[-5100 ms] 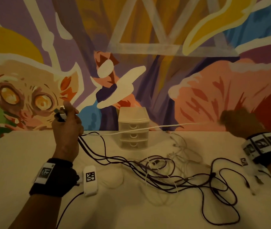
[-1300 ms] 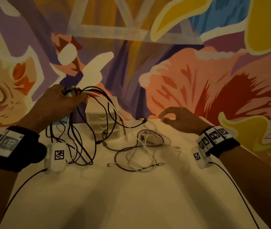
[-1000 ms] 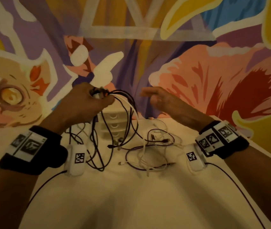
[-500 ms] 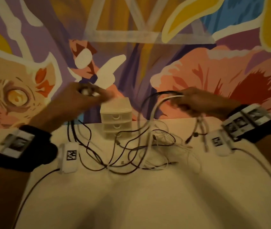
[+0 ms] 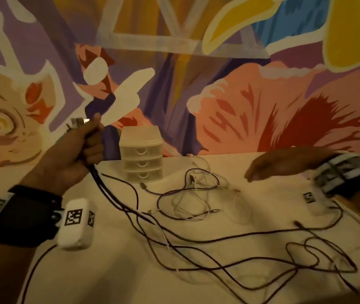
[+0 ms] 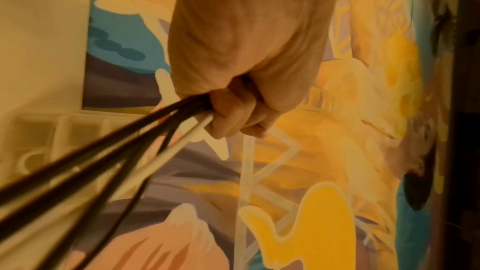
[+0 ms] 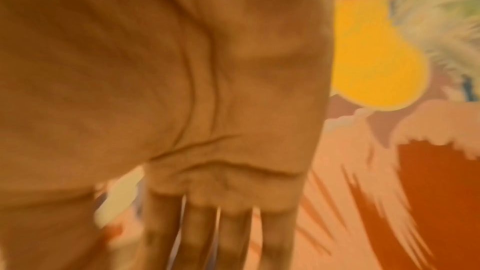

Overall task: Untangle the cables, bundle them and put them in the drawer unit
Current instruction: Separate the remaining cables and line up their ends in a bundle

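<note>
The left hand (image 5: 80, 150) fists the plug ends of several cables (image 5: 196, 244), which trail toward five o'clock; the right hand (image 5: 278, 165) hovers flat and empty. A small tangle (image 5: 192, 194) remains; bundling is unfinished, the drawer unit (image 5: 140, 156) at twelve o'clock closed

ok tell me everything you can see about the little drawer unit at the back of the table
The drawer unit is a small, pale, translucent plastic tower with a flat lid and three stacked drawers, each with a curved pull on its front. All three look closed, and no contents can be made out. It stands upright at the table's far edge, against the painted wall. Neither hand touches it; a dark cable end lies just in front of its base.
</note>
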`<state>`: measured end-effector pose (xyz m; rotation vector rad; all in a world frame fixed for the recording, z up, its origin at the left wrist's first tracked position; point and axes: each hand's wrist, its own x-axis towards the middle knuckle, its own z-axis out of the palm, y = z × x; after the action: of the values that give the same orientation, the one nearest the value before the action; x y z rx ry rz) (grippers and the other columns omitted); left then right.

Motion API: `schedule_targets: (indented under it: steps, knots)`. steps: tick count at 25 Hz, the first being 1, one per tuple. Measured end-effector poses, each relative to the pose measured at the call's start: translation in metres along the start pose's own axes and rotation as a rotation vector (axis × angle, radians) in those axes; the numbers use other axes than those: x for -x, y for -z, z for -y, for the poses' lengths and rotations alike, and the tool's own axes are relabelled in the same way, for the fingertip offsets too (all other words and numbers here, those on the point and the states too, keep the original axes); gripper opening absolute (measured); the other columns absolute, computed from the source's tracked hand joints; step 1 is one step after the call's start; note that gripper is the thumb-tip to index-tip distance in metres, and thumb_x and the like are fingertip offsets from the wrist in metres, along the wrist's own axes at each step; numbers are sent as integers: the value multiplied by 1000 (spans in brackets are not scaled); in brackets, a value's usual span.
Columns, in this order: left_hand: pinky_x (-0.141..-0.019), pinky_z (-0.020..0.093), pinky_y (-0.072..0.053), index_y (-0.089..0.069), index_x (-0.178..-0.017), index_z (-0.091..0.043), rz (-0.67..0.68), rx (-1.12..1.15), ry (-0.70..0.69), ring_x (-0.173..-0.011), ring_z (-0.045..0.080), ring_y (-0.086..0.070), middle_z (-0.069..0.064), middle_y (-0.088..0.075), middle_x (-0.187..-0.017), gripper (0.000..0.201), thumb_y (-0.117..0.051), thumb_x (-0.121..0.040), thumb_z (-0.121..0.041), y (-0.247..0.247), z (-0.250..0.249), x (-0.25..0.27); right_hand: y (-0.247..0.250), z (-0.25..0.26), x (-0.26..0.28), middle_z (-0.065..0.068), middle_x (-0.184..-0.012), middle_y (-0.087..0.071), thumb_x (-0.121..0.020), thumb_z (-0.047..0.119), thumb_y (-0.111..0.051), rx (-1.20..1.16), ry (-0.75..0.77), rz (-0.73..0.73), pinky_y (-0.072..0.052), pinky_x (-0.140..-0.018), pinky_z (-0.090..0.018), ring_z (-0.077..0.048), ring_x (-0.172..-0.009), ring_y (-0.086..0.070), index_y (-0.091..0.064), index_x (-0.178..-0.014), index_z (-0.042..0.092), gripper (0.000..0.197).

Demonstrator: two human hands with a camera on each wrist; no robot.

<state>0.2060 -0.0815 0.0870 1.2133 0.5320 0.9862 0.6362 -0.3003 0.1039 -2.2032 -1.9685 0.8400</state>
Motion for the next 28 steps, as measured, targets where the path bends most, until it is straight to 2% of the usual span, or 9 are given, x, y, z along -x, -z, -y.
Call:
schedule_targets:
  steps: [2,8,12,15,20,22,24,26,28]
  knots:
    - [-35,17,-20,-55,-79,-23,-48,-14,38,-39,4,-24,-11,-25,-53,35,-57,-108,-43,5,7,-4,-16,11,-44,16,-113,-77,-103,30,-65,207,17,-57,-53,-103,-35,-4,-107,-70,-77,-115,37,19]
    - [-35,20,-15,-57,-78,-23,-122,-110,113,-38,3,-20,-11,-22,-53,34,-62,-104,-44,24,20,-6,-50,22,-131,11,-98,-79,-92,16,-68,302,80,-101,-47,-81,-20,0,-80,-67,-80,-108,26,22]
    - [-33,19,-15,-60,-79,-21,-119,-140,180,-38,2,-19,-11,-22,-53,32,-67,-100,-44,30,43,-14,-76,40,-142,16,-93,-78,-92,26,-76,260,184,61,-50,-77,-13,-1,-85,-69,-80,-104,32,14]
    - [-33,19,-14,-60,-81,-20,-128,-156,205,-39,3,-18,-9,-20,-56,30,-70,-99,-43,32,66,-26,-88,58,-145,18,-97,-74,-94,34,-76,247,304,-39,-46,-76,-10,1,-88,-63,-79,-107,33,13]
    - [-35,19,-13,-61,-85,-18,-129,-117,273,-40,4,-18,-8,-21,-57,27,-68,-102,-37,30,111,-39,-128,102,-171,16,-98,-72,-92,62,-65,408,338,-38,-56,-82,-28,-6,-88,-64,-72,-102,34,31]
    - [-37,20,-13,-60,-85,-17,-142,-86,302,-41,4,-18,-8,-22,-58,27,-68,-103,-37,32,127,-38,-127,111,-179,10,-98,-71,-95,52,-67,488,325,-32,-59,-84,-38,-13,-90,-65,-71,-99,30,23]
    - [-39,21,-13,-60,-86,-17,-157,-65,307,-45,6,-18,-7,-22,-60,28,-70,-102,-38,36,137,-37,-104,117,-176,0,-89,-75,-101,30,-67,107,381,-280,-60,-76,-38,-14,-79,-69,-75,-98,24,11]
    - [-40,22,-14,-61,-87,-17,-182,-48,288,-48,7,-17,-6,-21,-62,28,-70,-101,-40,39,143,-37,-74,118,-163,-10,-76,-74,-105,19,-64,-453,333,-606,-55,-53,-32,-17,-59,-68,-77,-101,19,14]
    - [-40,21,-16,-61,-86,-17,-208,-2,240,-48,8,-17,-5,-20,-63,30,-71,-99,-43,39,144,-37,-65,119,-155,-11,-69,-70,-107,25,-62,-537,252,-590,-47,-42,-27,-19,-48,-62,-78,-104,17,18]
